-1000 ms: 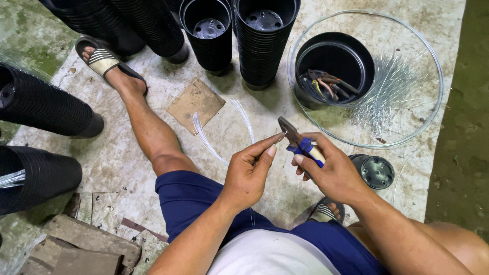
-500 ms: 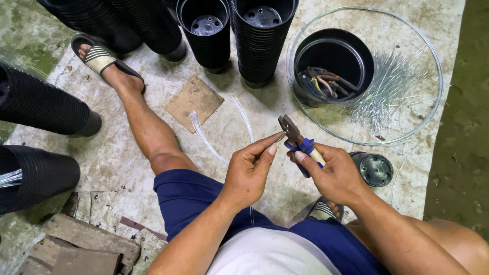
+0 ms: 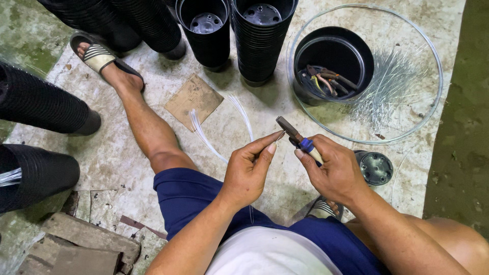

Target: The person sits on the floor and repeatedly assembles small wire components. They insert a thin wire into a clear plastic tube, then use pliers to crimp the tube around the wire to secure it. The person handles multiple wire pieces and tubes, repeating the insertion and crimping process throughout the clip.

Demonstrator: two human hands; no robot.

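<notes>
My right hand (image 3: 331, 170) grips pliers (image 3: 296, 137) with blue and cream handles, jaws pointing up and left. My left hand (image 3: 249, 170) pinches a thin wire between thumb and forefinger, its tip at the plier jaws; the wire runs down below the hand over my blue shorts. Both hands are held over my lap while I sit on the concrete floor. A bundle of clear thin strands (image 3: 204, 135) lies on the floor just beyond my left hand.
A clear shallow bowl (image 3: 433, 56) holds a black pot (image 3: 331, 61) with tools inside and a heap of thin wires (image 3: 392, 81). Stacks of black pots (image 3: 260, 40) stand ahead and at left. A cardboard square (image 3: 193, 99) and a small black disc (image 3: 375, 167) lie nearby.
Both hands stayed together with the wire at the plier jaws; they shifted only slightly in view as the camera moved.
</notes>
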